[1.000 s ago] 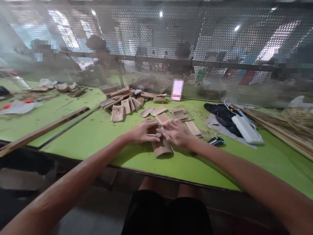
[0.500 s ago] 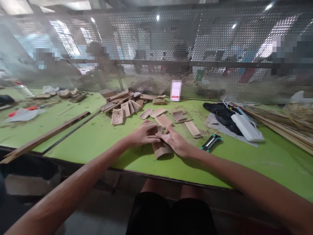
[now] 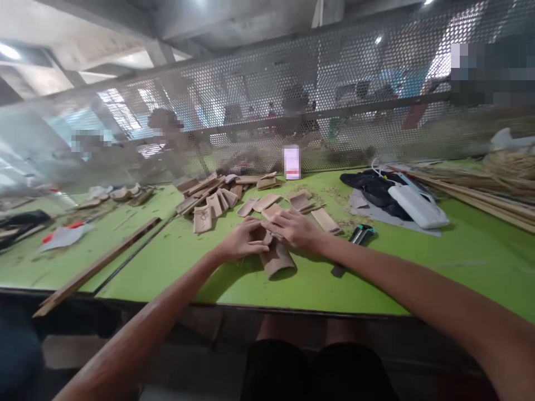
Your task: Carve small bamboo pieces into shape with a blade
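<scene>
My left hand (image 3: pixel 244 240) is closed around a small curved bamboo piece (image 3: pixel 264 239), thumb along its near side. My right hand (image 3: pixel 295 229) meets it from the other side, fingers bent over its right end; what lies under those fingertips is hidden. Just below both hands a wider curved bamboo piece (image 3: pixel 278 262) rests on the green table, hollow side down. Beyond the hands lie several loose bamboo pieces, one partly covered by my right hand and a flat one (image 3: pixel 326 221) to its right. A utility knife (image 3: pixel 363 234) lies beside my right forearm.
A heap of bamboo pieces (image 3: pixel 204 195) lies behind to the left. A phone (image 3: pixel 291 162) leans on the perforated metal screen (image 3: pixel 259 122). To the right are a white power bank-like block (image 3: pixel 418 206), dark gloves (image 3: pixel 376 192) and long strips (image 3: pixel 468 195). A long wooden strip (image 3: pixel 100 264) lies left.
My right hand has turned palm-down, its fingers now over the held piece's end. The left hand keeps its hold. The camera view has tilted.
</scene>
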Demonstrator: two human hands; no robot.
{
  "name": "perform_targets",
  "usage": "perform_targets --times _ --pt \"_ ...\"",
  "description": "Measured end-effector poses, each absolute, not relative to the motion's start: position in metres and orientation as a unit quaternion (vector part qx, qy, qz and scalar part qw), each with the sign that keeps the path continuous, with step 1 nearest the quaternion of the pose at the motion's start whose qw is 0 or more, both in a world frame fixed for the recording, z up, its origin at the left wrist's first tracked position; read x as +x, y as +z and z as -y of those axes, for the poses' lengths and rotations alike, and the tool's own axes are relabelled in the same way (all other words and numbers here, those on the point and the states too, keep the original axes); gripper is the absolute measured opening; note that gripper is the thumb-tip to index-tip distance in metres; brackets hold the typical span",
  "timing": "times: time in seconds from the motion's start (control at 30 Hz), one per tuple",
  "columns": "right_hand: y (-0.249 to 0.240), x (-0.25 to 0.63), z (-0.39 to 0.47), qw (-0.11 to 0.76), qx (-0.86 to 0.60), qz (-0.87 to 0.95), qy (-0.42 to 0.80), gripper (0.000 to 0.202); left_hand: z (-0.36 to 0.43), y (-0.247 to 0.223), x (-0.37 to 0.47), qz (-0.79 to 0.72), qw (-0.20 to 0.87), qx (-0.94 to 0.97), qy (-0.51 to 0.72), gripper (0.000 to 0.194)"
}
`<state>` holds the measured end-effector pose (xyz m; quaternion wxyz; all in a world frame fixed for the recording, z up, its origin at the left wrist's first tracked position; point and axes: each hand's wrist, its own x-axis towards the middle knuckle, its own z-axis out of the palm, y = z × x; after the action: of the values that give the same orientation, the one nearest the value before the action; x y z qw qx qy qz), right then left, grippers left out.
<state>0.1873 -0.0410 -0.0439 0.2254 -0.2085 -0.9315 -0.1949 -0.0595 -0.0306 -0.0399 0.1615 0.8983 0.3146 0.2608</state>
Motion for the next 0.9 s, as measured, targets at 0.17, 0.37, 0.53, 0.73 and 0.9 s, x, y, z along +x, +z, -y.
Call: perform_targets --times 0.17,0.37,0.53,0.73,0.9 --pt "-0.047 0.179 0.047 0.271 -0.268 0.92 -0.089 0.036 0.031 -0.043 -0.061 -0.315 0.168 0.894 0.27 0.064" --pt "-0.049 0.177 0.057 0.259 -0.305 0.915 -0.046 0.035 0.026 -0.048 -0.065 -0.318 0.169 0.893 0.269 0.068" --pt "-0.053 0.178 0.07 0.23 -0.328 0.916 -0.038 0.034 0.023 -0.048 -0.065 -0.32 0.164 0.895 0.265 0.066" --pt "-0.05 0.175 0.066 0.24 -0.332 0.911 -0.054 0.035 0.028 -0.046 -0.062 -0.326 0.182 0.89 0.262 0.064" --pt "-0.052 0.172 0.057 0.283 -0.353 0.891 -0.029 0.038 0.037 -0.047 -0.056 -0.349 0.148 0.89 0.253 0.055"
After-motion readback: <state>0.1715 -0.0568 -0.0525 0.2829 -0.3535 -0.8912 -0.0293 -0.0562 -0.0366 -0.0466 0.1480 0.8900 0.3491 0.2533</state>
